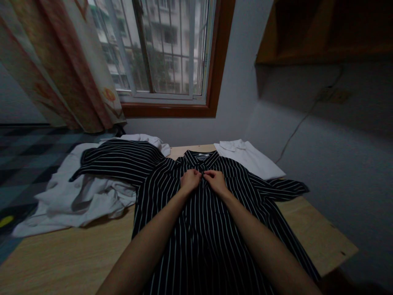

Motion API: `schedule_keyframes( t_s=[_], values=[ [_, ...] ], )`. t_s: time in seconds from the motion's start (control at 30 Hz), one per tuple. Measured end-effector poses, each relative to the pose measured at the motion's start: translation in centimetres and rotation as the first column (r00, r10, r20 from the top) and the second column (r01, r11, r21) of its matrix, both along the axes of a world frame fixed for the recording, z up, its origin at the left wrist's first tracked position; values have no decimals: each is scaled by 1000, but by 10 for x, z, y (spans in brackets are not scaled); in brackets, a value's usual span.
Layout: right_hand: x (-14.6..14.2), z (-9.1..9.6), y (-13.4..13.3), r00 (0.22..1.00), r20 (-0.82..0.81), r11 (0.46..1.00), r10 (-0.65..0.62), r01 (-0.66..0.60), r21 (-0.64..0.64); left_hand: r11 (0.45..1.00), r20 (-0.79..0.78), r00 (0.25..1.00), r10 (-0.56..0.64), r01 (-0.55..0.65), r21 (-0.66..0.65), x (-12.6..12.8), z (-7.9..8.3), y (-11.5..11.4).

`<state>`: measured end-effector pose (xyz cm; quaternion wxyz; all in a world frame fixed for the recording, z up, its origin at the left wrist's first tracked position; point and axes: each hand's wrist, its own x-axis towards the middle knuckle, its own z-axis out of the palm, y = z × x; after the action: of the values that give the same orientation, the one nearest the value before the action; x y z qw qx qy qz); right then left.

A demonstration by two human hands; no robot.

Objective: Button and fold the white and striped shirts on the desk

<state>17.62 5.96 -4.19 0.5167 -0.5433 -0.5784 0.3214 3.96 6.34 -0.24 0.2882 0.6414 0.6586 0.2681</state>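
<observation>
A black shirt with white stripes lies front side up on the wooden table, its collar pointing toward the window. Its left-hand sleeve rests over a heap of white clothing, and the other sleeve reaches out to the right. My left hand pinches the front placket a little below the collar. Close beside it, my right hand has its fingertips closed on the placket too. Any button between the fingers is too small to make out.
Crumpled white clothes lie at the left of the wooden table. A folded white shirt sits at the back right. Beyond are a window and a patterned curtain; a wooden shelf hangs at the upper right.
</observation>
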Motion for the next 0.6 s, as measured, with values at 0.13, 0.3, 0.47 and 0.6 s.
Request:
schedule_keyframes(
  t_s=[0.13,0.3,0.47,0.6],
  values=[
    [3,1,3,991,-112,994,73,-81,-70,1000,28,1000,3,-4,11,0,-3,3],
    [2,4,4,993,-106,990,45,-58,-127,1000,77,997,1,-3,26,0,-10,8],
    [-5,9,-1,993,92,993,-72,80,-83,999,121,993,-5,1,37,-2,-12,11],
    [-11,13,-8,965,210,988,-155,157,6,999,155,988,2,-10,52,-2,-11,11]
  ],
)
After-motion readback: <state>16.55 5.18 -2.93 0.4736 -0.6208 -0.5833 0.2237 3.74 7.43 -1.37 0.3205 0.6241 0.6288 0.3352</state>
